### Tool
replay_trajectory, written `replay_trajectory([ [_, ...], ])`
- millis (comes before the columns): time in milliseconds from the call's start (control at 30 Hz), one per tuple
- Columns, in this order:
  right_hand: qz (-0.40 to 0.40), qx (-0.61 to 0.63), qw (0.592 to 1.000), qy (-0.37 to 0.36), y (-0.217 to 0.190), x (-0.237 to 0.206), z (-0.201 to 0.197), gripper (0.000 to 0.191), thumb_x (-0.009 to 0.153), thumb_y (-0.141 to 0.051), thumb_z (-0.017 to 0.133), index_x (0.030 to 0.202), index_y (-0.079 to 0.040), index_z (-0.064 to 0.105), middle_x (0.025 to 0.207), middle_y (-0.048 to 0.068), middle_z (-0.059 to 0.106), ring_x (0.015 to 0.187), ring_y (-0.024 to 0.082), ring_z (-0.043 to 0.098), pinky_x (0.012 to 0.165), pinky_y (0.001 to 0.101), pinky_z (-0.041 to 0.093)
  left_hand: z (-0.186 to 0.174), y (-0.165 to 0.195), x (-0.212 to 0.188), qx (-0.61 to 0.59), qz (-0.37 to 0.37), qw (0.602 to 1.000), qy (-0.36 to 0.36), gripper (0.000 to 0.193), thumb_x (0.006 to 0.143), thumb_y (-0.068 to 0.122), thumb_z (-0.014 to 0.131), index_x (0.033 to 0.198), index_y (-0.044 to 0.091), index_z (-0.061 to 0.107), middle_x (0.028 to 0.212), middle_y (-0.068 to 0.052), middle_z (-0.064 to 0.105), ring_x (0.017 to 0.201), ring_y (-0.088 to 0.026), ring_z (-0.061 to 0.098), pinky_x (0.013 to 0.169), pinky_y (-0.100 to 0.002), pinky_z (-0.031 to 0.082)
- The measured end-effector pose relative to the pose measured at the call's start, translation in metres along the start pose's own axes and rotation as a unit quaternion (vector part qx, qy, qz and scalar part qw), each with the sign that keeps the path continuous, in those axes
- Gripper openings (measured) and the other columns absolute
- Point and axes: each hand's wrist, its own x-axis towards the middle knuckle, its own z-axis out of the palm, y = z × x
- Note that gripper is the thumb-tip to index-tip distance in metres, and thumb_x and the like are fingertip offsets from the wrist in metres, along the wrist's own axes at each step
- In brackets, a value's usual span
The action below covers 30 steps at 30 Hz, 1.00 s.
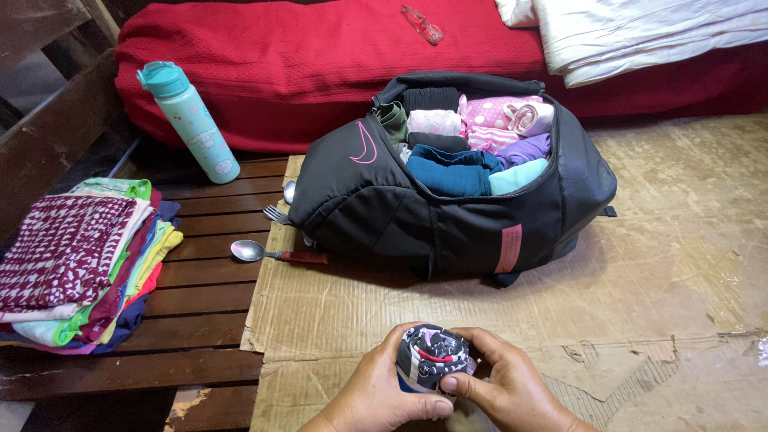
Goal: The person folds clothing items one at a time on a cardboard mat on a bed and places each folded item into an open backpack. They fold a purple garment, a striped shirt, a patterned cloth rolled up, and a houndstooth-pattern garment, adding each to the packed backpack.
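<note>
Left hand point(376, 392) and right hand point(500, 384) both clasping a tightly rolled dark patterned garment point(432, 356) at near centre over cardboard sheet point(640, 272), open black backpack point(448, 192) packed with rolled clothes beyond, folded clothes stack point(80, 264) far left, spoon point(268, 254) beside backpack.

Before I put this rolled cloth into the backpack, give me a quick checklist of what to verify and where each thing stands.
1. Roll held firmly: ok. Left hand and right hand both wrap the dark patterned rolled cloth.
2. Roll tight, no loose end: cannot tell; its underside is hidden.
3. Backpack open: ok, unzipped with rolled clothes showing.
4. Free room inside: not ok, looks nearly full.
5. Path over the cardboard: ok, nothing between hands and bag.
6. Spoon and fork out of the way: ok, left of the bag.
</note>
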Motion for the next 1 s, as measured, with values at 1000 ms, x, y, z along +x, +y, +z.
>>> replay_trajectory([
  [1000,-0.037,-0.187,0.981,-0.029,-0.024,-0.003,-0.004,0.097,0.069,-0.030,0.093,0.152,-0.016,0.047,0.131,0.009,0.065,0.112,0.019,0.069,0.098,0.0338,0.054,-0.009,-0.002,0.004,0.220,0.034,0.975,0.008,0.074,0.058,0.025,0.083,0.125,0.008,0.056,0.114,-0.011,0.069,0.108,-0.021,0.071,0.097,-0.033,0.055],
])
